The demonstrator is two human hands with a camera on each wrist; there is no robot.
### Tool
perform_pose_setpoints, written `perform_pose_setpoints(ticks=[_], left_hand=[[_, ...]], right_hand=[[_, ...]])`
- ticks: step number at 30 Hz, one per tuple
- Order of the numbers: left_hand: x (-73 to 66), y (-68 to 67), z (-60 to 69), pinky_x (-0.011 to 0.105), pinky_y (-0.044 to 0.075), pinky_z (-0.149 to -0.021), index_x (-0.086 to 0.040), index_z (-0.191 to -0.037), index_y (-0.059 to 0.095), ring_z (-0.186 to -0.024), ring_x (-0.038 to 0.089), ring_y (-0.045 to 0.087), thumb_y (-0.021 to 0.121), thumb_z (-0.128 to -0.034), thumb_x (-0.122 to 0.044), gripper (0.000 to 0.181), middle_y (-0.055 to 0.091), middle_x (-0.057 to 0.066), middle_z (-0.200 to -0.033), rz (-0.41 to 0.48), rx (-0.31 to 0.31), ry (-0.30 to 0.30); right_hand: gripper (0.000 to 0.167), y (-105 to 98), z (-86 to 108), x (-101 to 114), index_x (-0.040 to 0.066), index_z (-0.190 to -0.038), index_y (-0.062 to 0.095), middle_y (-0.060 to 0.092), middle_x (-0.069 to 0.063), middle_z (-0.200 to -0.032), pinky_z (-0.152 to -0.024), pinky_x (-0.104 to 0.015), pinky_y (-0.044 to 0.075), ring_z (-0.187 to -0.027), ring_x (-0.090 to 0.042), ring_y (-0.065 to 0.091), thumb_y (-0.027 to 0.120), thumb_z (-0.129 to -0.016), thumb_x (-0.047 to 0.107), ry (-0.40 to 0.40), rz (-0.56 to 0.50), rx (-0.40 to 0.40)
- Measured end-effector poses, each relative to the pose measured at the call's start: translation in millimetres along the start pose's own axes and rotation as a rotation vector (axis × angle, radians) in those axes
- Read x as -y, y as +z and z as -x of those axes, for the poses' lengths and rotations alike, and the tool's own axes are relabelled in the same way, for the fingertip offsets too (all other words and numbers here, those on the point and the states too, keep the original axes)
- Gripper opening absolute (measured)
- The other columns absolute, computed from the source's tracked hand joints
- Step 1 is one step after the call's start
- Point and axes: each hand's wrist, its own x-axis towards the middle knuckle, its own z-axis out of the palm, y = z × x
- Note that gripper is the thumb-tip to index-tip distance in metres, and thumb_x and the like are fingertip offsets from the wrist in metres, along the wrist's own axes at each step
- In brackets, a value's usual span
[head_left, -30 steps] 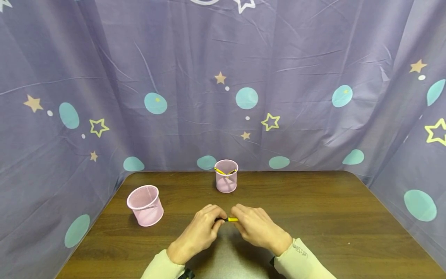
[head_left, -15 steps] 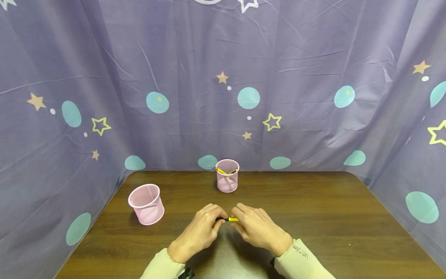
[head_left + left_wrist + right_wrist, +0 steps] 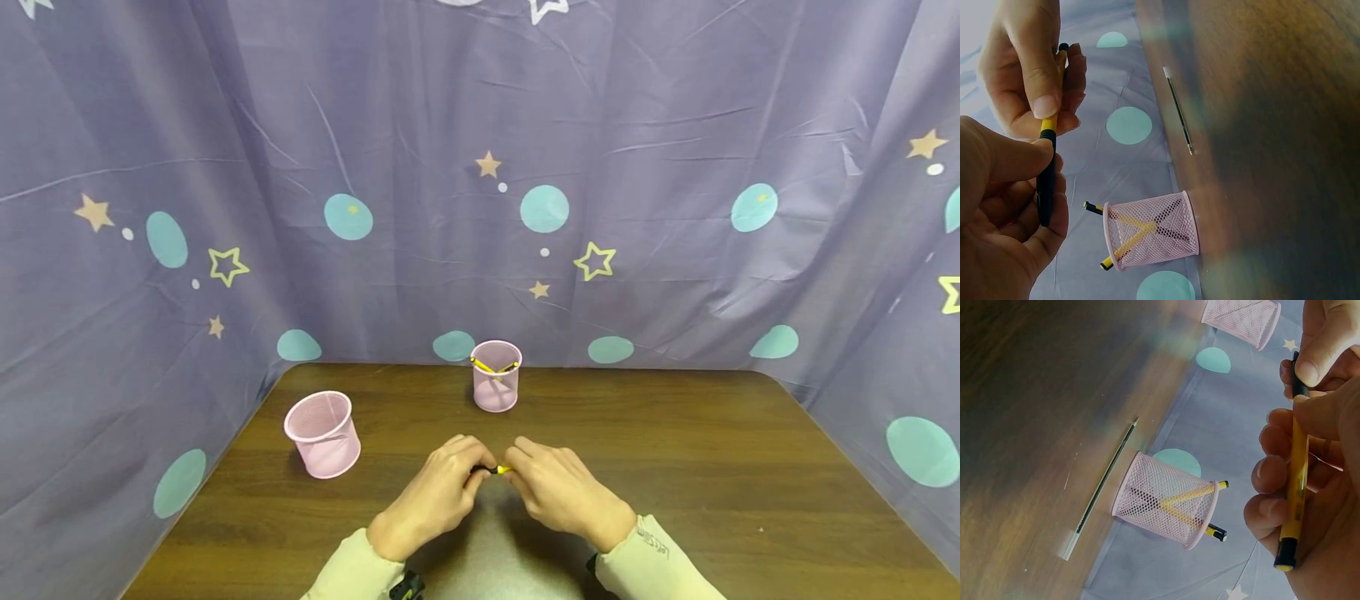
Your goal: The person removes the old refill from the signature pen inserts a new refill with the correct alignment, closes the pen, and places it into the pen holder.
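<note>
Between my hands lies a yellow and black pen (image 3: 503, 470), held level above the table. My left hand (image 3: 442, 492) pinches its black tip section between thumb and fingers. My right hand (image 3: 558, 492) grips the yellow barrel (image 3: 1297, 478), whose black end cap shows in the right wrist view. On the table beyond the hands lies a thin pen refill (image 3: 1107, 481), also seen in the left wrist view; in the head view the hands hide it. Near the back edge stands a pink mesh pen cup (image 3: 496, 393) with yellow and black pens leaning inside.
Another pink mesh cup (image 3: 328, 450) stands on the left side of the brown wooden table (image 3: 712, 467). A purple curtain (image 3: 420, 275) with stars and dots surrounds the back and sides. A dark strap (image 3: 407, 586) sits at the left wrist.
Both hands keep their hold on the pen, almost in place. Slightly less yellow shows between them. The head view has shifted, so the cups and curtain appear a little farther right.
</note>
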Motion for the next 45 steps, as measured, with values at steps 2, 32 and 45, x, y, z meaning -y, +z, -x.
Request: perform_pose_setpoints(ticks=[2,32,45], left_hand=[[-0.1,-0.3,0.1,0.024,0.048,-0.075,-0.013,-0.086,0.065,-0.083,0.008,0.058,0.073,-0.0729,0.006,0.024,0.062,-0.008,-0.084,-0.001,0.004,-0.003],[1.2,-0.1,0.6,0.026,0.049,-0.076,-0.012,-0.088,0.066,-0.084,0.009,0.057,0.074,-0.072,0.004,0.024,0.061,-0.006,-0.086,-0.02,0.024,-0.008],[1.8,-0.9,3.2,0.031,0.049,-0.07,-0.014,-0.094,0.07,-0.079,0.01,0.057,0.066,-0.0865,-0.012,0.009,0.065,-0.005,-0.085,-0.149,0.121,-0.074]], right_hand=[[0.009,-0.2,0.1,0.4,0.02,-0.084,0.056,0.044,0.012,-0.076,-0.044,-0.02,0.033,-0.054,-0.001,0.036,0.063,-0.09,0.021,0.001,-0.001,0.006],[0.013,-0.3,-0.2,0.3,0.02,-0.082,0.053,0.041,0.012,-0.072,-0.042,-0.019,0.03,-0.051,-0.001,0.035,0.061,-0.091,0.023,0.011,0.016,0.002],[0.012,-1.5,0.0,-1.3,0.02,-0.083,0.053,0.047,0.011,-0.074,-0.042,-0.023,0.035,-0.053,-0.004,0.042,0.062,-0.09,0.023,0.003,0.054,-0.026]])
